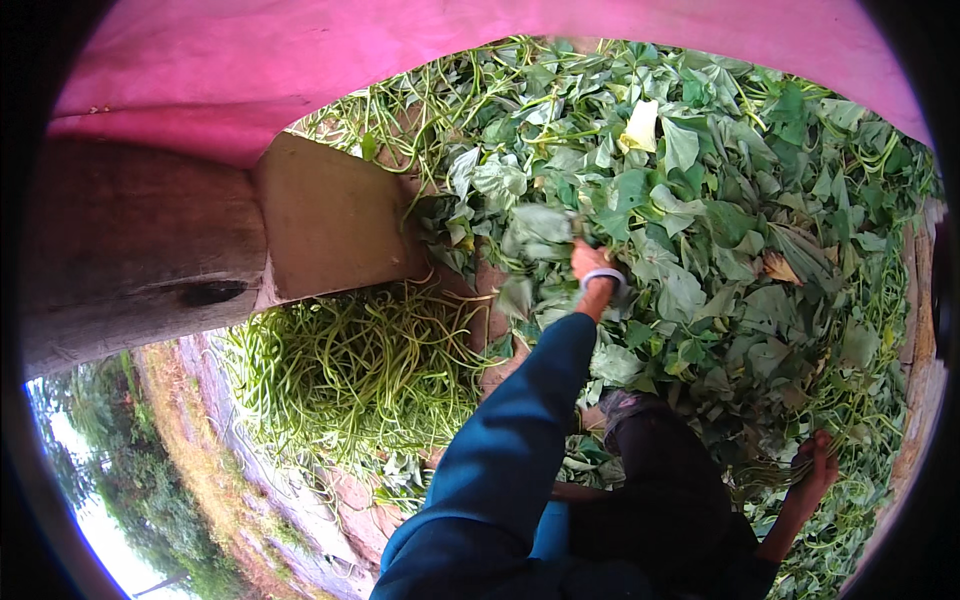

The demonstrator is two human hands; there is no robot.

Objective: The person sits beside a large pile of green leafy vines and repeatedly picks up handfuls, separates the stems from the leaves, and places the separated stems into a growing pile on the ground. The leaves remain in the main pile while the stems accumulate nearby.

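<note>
My left hand, in a blue sleeve with a pale band at the wrist, is closed around leafy stems over a broad heap of green leaves, which look like sweet potato leaves. Several leaves beside its fingers are blurred. Lower right, my right hand has its fingers curled around a bunch of thin stems that points left towards my dark-clothed leg. A pile of long, bare green stems lies left of my left forearm.
A thick wooden post with a brown block at its end juts in from the left. Pink fabric covers the top of view. A wooden edge borders the heap at right. Dry grass and trees are outside, lower left.
</note>
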